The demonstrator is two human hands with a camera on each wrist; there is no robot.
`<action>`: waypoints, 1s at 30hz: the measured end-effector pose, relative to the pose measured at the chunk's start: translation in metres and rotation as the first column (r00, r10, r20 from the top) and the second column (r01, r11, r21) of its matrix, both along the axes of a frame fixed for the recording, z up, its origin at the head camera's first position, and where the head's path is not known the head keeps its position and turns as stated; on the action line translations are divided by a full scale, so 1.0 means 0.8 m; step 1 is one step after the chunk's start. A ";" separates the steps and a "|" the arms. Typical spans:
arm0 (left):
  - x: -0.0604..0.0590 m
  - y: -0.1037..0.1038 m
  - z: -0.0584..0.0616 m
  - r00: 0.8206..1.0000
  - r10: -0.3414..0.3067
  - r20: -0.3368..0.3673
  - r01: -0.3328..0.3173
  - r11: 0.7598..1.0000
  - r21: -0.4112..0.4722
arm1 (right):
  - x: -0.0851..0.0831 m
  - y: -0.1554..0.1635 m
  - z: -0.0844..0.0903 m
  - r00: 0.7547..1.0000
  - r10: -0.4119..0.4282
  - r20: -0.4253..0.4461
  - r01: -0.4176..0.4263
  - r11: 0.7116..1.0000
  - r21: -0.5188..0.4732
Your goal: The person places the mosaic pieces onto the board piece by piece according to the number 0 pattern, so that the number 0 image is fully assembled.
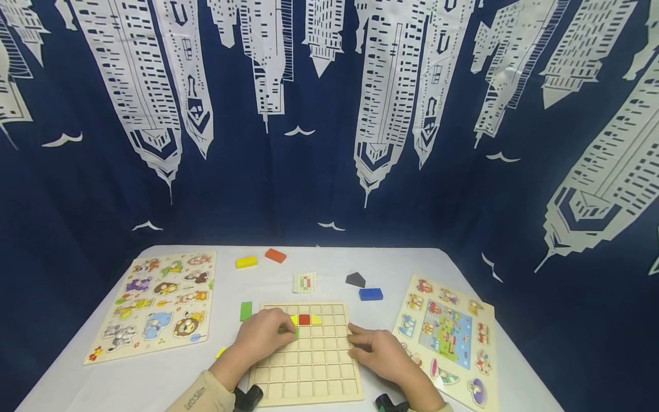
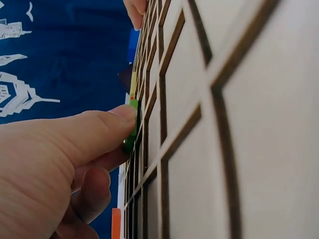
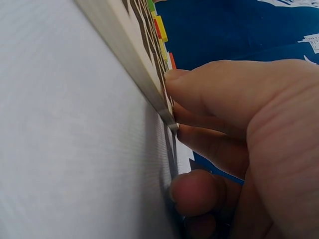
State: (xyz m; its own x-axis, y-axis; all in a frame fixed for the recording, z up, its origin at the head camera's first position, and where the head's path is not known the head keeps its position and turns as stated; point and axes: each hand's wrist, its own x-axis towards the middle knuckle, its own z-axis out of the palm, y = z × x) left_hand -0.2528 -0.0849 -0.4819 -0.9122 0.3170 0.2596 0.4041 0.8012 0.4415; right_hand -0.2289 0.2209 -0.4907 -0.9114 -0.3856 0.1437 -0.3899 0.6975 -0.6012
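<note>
My left hand [image 1: 264, 336] pinches a small green tile [image 2: 133, 122] between thumb and fingers, at the upper left part of the wooden grid board [image 1: 319, 375]. Just beyond it, a red tile [image 1: 305, 320] lies in the grid with a yellow tile [image 1: 316, 320] to its right and another yellow one to its left. My right hand [image 1: 382, 353] rests at the board's right edge; in the right wrist view its thumb and fingertips touch the rim, with the other fingers loosely bent. The left hand partly covers the tile in the head view.
Behind the board lies a pattern card [image 1: 305, 282]. Around it are a green block [image 1: 246, 311], yellow block [image 1: 246, 262], orange block [image 1: 276, 255], blue block [image 1: 370, 294] and dark piece [image 1: 356, 280]. An animal puzzle [image 1: 154, 303] lies left, a vehicle puzzle [image 1: 448, 337] right.
</note>
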 end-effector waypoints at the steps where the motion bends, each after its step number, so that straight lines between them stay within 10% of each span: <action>1: 0.000 -0.001 0.000 1.000 0.008 -0.001 -0.008 1.000 0.001 | 0.000 0.000 0.000 1.000 0.001 -0.002 -0.001 1.000 0.000; 14: 0.006 -0.010 0.009 0.996 0.071 0.050 -0.074 0.996 0.046 | 0.000 0.000 0.000 1.000 -0.001 0.004 0.001 1.000 0.002; 19: 0.011 -0.056 0.022 0.967 0.239 0.092 -0.247 0.964 0.097 | -0.001 0.000 0.000 1.000 -0.001 0.000 0.001 1.000 0.007; 24: 0.009 -0.106 0.007 0.923 0.343 0.174 -0.368 0.919 0.140 | -0.001 0.001 0.001 1.000 -0.003 -0.027 0.003 1.000 0.014; 30: 0.004 -0.118 -0.014 0.939 0.291 0.183 -0.312 0.945 0.101 | 0.000 -0.001 0.000 1.000 0.003 -0.003 -0.003 1.000 -0.004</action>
